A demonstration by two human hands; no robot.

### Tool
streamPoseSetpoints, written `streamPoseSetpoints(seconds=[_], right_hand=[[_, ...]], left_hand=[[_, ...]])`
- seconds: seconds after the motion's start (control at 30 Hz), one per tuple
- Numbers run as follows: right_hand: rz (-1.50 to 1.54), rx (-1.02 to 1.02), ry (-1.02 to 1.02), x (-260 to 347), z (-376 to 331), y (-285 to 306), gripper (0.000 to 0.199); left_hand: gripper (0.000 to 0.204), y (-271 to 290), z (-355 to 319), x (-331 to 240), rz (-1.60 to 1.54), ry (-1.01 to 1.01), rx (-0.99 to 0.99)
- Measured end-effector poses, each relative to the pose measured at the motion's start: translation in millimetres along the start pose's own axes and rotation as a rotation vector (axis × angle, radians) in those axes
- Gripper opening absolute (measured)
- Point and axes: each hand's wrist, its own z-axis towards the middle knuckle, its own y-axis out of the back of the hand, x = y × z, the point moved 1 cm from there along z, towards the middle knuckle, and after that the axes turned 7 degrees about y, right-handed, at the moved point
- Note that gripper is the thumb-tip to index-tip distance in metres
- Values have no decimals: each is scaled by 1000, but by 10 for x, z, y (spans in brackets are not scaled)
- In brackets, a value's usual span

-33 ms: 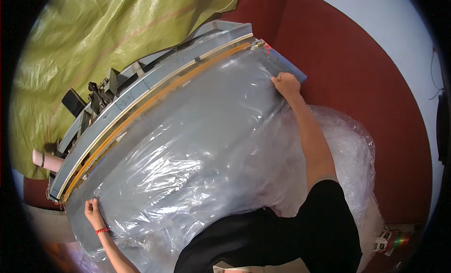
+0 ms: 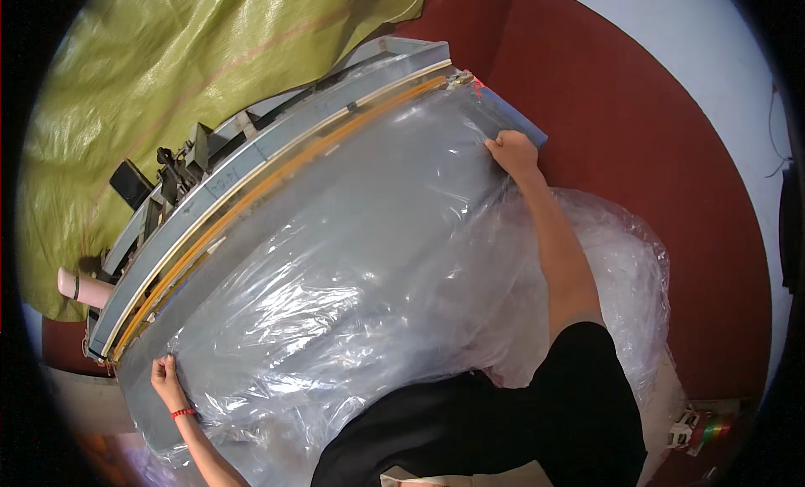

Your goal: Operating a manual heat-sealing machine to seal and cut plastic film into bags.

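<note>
A wide sheet of clear plastic film (image 2: 369, 260) is spread over a grey tabletop (image 2: 151, 407), wrinkled and shiny toward me. At the left end, my left hand (image 2: 169, 383), with a red bead bracelet (image 2: 182, 412) on its wrist, pinches the film's edge. My right hand (image 2: 513, 153) is closed on the film's far right corner area, and creases run from its fingers. Both arms are spread wide, so the film stretches between the hands. The fingertips' exact grip on the film is partly hidden.
Along the far side runs a long grey metal bar machine (image 2: 243, 156) with an orange strip (image 2: 277, 172). A phone (image 2: 131, 183) and a pink bottle (image 2: 84, 287) rest behind it, near a yellow-green tarp (image 2: 168, 59). More bunched film (image 2: 616, 269) hangs at right above the dark red floor (image 2: 637, 118).
</note>
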Motion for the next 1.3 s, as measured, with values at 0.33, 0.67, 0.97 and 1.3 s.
streamPoseSetpoints(seconds=[0.33, 0.67, 0.97, 1.3], right_hand=[[78, 9, -27, 189, 294, 139, 31], [211, -92, -200, 510, 583, -437, 32], [15, -102, -34, 694, 492, -443, 22], [-27, -30, 110, 367, 812, -841, 25]], left_hand=[[20, -23, -7, 24, -41, -12, -4], [19, 0, -15, 2, -16, -18, -43], [7, 746, -350, -388, 366, -20, 335], [13, 2001, -402, -135, 741, 124, -149]])
